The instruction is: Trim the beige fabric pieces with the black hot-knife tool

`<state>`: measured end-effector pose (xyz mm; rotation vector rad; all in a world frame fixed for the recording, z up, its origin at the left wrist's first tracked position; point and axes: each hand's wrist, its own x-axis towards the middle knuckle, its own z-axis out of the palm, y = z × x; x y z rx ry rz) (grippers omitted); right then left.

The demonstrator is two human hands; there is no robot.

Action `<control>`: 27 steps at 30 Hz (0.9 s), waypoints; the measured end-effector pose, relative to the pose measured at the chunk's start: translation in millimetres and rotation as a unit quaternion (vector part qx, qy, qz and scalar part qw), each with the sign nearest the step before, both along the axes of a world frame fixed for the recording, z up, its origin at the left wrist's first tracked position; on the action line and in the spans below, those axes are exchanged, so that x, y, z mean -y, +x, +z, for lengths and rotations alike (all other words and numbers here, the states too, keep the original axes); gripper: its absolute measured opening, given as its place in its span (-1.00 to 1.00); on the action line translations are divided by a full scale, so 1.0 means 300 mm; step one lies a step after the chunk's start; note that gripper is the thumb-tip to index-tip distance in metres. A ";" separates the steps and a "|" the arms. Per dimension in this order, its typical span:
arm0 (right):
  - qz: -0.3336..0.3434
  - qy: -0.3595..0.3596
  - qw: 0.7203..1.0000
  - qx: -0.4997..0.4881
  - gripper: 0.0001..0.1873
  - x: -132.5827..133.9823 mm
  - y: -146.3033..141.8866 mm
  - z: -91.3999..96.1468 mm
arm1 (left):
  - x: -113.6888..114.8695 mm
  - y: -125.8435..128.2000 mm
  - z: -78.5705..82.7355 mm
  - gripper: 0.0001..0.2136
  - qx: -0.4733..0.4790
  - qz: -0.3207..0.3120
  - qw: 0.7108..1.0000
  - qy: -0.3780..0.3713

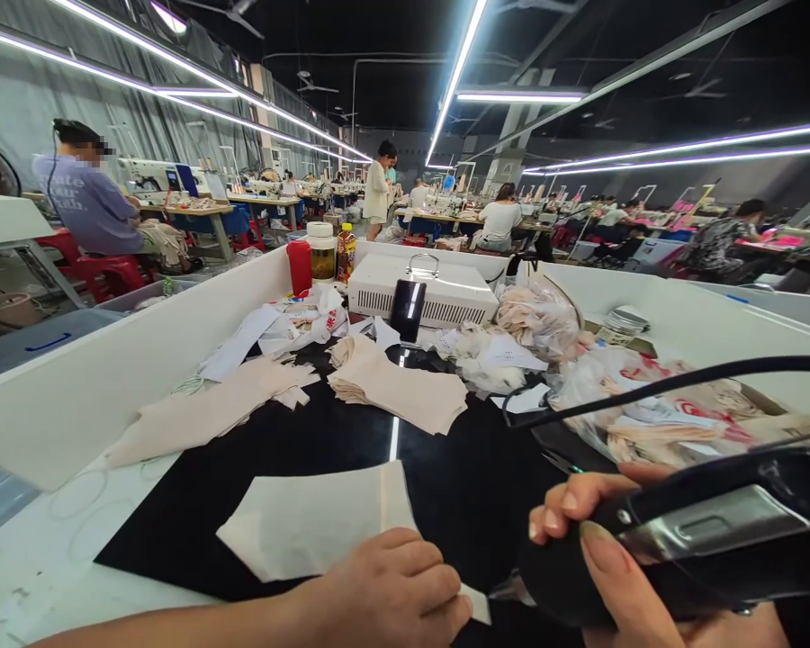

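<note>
A pale cream fabric piece (317, 513), pointed at its left end and with a band across its right part, lies flat on the black board (243, 468). My left hand (398, 585) presses on its near right edge, fingers curled together, hiding part of it. A small pale end of cloth (476, 605) sticks out beyond those fingers. My right hand (621, 549) is wrapped round a black corded handheld tool (688, 531) with a metal plate on its side. The tool's narrow tip (509, 589) points left, close to that end of cloth; whether they touch, I cannot tell.
Stacks of cream fabric pieces (398, 382) lie at the board's far side. Behind them are a phone (409, 310) and a white vented box (422, 288). Plastic bags of cloth (675, 405) fill the right. The tool's cable (648, 391) arches overhead. Low white walls (141, 360) enclose the table.
</note>
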<state>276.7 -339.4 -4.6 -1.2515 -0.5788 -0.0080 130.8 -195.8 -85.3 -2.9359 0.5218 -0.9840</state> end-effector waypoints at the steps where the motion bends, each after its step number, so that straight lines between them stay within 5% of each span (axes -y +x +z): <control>1: 0.003 0.000 1.000 0.001 -0.52 -0.001 -0.001 0.003 | -0.003 -0.005 0.000 -0.71 -0.005 -0.002 1.000 -0.003; 20: 0.024 -0.011 1.000 0.012 -0.60 -0.011 0.006 -0.012 | 0.001 0.001 -0.034 -0.67 0.005 0.001 1.000 -0.016; 27: 0.043 0.044 0.998 0.011 -0.60 0.008 0.002 -0.017 | -0.001 -0.004 -0.023 -0.68 -0.005 -0.001 1.000 -0.017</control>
